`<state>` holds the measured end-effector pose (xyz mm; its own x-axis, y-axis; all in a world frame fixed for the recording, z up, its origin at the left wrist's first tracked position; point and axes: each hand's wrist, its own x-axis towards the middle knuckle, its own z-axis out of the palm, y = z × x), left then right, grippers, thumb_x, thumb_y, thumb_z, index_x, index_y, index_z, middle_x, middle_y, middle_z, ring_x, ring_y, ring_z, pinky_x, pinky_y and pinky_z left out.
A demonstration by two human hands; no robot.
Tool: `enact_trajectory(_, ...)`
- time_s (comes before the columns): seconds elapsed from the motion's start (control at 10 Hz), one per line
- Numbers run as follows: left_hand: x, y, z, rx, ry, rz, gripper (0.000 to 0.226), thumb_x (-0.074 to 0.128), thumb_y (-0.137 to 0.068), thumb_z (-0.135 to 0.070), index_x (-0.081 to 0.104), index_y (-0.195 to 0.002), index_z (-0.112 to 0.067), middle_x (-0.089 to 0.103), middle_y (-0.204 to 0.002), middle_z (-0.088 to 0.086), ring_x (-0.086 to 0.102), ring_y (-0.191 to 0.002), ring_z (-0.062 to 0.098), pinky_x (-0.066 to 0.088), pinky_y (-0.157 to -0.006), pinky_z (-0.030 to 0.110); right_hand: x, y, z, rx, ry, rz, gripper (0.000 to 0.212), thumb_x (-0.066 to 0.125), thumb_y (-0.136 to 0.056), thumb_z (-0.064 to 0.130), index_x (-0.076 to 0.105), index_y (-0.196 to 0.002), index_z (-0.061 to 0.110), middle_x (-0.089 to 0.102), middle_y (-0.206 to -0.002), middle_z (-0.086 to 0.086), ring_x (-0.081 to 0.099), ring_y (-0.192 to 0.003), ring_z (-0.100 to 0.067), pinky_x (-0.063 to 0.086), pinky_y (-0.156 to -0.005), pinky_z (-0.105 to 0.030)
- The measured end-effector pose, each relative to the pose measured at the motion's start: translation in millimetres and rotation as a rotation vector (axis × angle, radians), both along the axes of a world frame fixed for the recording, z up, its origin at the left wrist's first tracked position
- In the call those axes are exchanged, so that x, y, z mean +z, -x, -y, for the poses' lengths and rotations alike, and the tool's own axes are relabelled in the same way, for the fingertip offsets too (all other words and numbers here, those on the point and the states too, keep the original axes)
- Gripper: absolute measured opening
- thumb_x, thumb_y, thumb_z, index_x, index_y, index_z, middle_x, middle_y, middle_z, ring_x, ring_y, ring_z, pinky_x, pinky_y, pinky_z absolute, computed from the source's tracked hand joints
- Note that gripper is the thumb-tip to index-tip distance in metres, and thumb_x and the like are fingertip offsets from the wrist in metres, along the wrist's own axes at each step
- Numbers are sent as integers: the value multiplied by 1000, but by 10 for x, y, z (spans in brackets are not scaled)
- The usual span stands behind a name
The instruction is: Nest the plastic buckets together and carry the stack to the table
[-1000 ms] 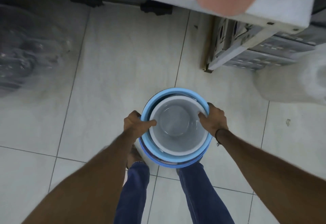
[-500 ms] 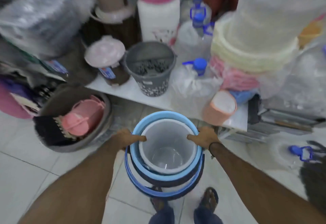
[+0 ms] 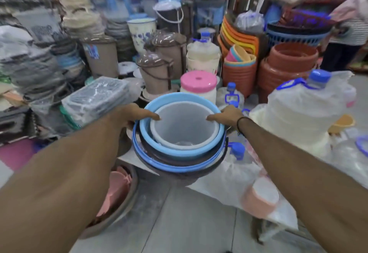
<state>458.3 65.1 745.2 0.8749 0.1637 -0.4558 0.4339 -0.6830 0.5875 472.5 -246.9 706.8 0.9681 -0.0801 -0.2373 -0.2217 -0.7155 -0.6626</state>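
A nested stack of plastic buckets [image 3: 175, 149] is held in front of me: a white bucket [image 3: 183, 127] sits inside a light blue one, which sits in a dark outer bucket with a blue handle hanging at the front. My left hand [image 3: 131, 115] grips the stack's left rim, thumb over the edge. My right hand [image 3: 227, 116] grips the right rim the same way. The stack hovers over the near edge of a low white table [image 3: 209, 189]. The stack's bottom is hidden.
The table holds a pink-lidded jar [image 3: 199, 85], clear water jugs with blue caps [image 3: 306, 109], a wrapped tray pack [image 3: 95, 99] and a pink tub [image 3: 260, 199]. Brown lidded bins, orange basins [image 3: 286, 63] and stacked goods crowd behind. A brown basin [image 3: 115, 193] stands on the floor. A person stands far right.
The view has risen from the floor to the crowded table. Both hands have lifted the stack up and forward, over the table's near edge; their grip on the rims is unchanged.
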Motion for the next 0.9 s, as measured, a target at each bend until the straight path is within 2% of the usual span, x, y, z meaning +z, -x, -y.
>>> enact_trajectory(0.1,155,-617,125,-12,45,-49,46,77,-78,-47,60,-94,-7,69,-82,11,66,-67,24,55,-60,33,156,-641,70,-41,12,87,68,80,-51,60,69,-92,7,73,-90,-14,71,-70,-29,62,-56,-43)
enact_trajectory(0.2,80,-1010,183,-7,33,-42,51,78,-75,-51,58,-97,-9,70,-87,12,68,-71,25,56,-61,34,111,-1009,152,-56,28,121,64,81,-52,59,67,-88,8,70,-82,-12,70,-61,-25,58,-42,-35)
enact_trajectory(0.3,-347,-1667,242,17,45,-90,65,84,-67,-50,61,-107,-4,74,-93,14,74,-78,28,63,-71,42,-213,-1664,281,-36,43,66,66,79,-46,64,68,-86,14,71,-81,-9,71,-68,-26,62,-57,-43)
enact_trajectory(0.4,-723,-1888,273,41,38,-120,73,88,-62,-49,60,-108,0,73,-90,14,74,-73,27,63,-66,43,-582,-1912,309,13,63,-32,47,78,-54,59,66,-75,18,72,-86,-11,71,-76,-30,62,-67,-48)
enact_trajectory(0.5,-1327,-2077,353,68,0,-178,76,86,-65,-51,54,-112,-1,68,-93,11,70,-75,26,60,-65,40,-1158,-2141,279,38,79,-132,55,78,-58,55,69,-95,15,72,-96,-13,70,-82,-30,62,-69,-47)
enact_trajectory(0.6,-1771,-2151,352,45,-91,-202,84,85,-64,-54,52,-122,-2,65,-108,14,67,-88,29,56,-71,38,-1603,-2272,205,54,78,-209,60,78,-62,49,67,-109,14,71,-103,-14,69,-88,-32,60,-75,-47)
enact_trajectory(0.7,-2318,-2139,335,-7,-234,-204,87,78,-68,-59,51,-129,-4,61,-125,15,60,-110,31,49,-83,35,-2162,-2270,74,86,141,-299,47,71,-72,43,67,-111,16,71,-107,-14,67,-96,-33,56,-83,-42)
enact_trajectory(0.8,-2494,-2177,320,-11,-265,-173,82,73,-73,-62,53,-128,-5,62,-125,16,60,-111,33,47,-86,37,-2304,-2319,7,97,183,-265,45,64,-75,47,67,-110,20,72,-106,-13,66,-96,-33,54,-84,-42)
enact_trajectory(0.9,-2594,-2254,239,-73,-262,-162,80,65,-75,-68,56,-127,-7,63,-124,15,61,-110,33,50,-92,40,-2276,-2401,-102,50,275,-189,51,59,-75,60,67,-108,23,71,-105,-11,66,-96,-32,54,-84,-42)
